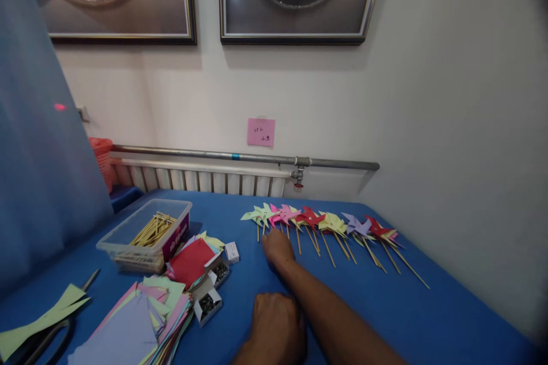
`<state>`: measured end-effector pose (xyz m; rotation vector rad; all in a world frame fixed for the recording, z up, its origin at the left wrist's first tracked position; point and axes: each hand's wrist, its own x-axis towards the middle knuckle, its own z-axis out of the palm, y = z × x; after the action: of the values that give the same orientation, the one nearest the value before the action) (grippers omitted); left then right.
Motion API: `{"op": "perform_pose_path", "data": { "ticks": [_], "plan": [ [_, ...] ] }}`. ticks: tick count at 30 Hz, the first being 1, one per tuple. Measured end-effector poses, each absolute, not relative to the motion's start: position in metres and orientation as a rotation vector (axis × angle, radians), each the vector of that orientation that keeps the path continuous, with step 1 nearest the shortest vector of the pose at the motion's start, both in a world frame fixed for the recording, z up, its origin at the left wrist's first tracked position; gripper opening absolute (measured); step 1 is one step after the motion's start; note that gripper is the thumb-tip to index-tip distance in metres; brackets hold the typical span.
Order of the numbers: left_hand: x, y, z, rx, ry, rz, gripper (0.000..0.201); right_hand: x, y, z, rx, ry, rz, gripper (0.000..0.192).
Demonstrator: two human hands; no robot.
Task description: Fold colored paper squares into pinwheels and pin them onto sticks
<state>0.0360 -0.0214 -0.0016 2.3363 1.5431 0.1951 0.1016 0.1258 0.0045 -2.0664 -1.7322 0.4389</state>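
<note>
Well, left hand [274,322] in a fist, right hand [278,245] at green pinwheel [266,214].

pink wall note [261,132], handwritten "252", second line unclear

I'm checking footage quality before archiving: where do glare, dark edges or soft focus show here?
In the head view, a bright reflection glares off the left framed picture, a white spot off the right framed picture; a red spot marks the curtain; the top right corner falls dark; the pinwheels look reasonably clear.
</note>
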Motion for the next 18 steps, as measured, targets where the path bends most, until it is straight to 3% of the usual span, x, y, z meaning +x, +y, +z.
{"op": "perform_pose_path", "data": {
  "ticks": [4, 9, 18],
  "plan": [
    [0.035, -0.021, 0.003, 2.255, 1.623, 0.246, 0.042, 0.118, 0.082, 0.008, -1.868, -1.713, 0.445, 0.027],
    [0.034, -0.022, 0.008, 2.255, 1.63, 0.249, 0.039, 0.143, 0.005, -0.015, -1.404, -1.567, 0.562, 0.043],
    [0.034, -0.024, 0.003, 2.295, 1.634, 0.241, 0.039, 0.148, -0.036, -0.034, -1.252, -1.657, 0.556, 0.053]
  ]
}}
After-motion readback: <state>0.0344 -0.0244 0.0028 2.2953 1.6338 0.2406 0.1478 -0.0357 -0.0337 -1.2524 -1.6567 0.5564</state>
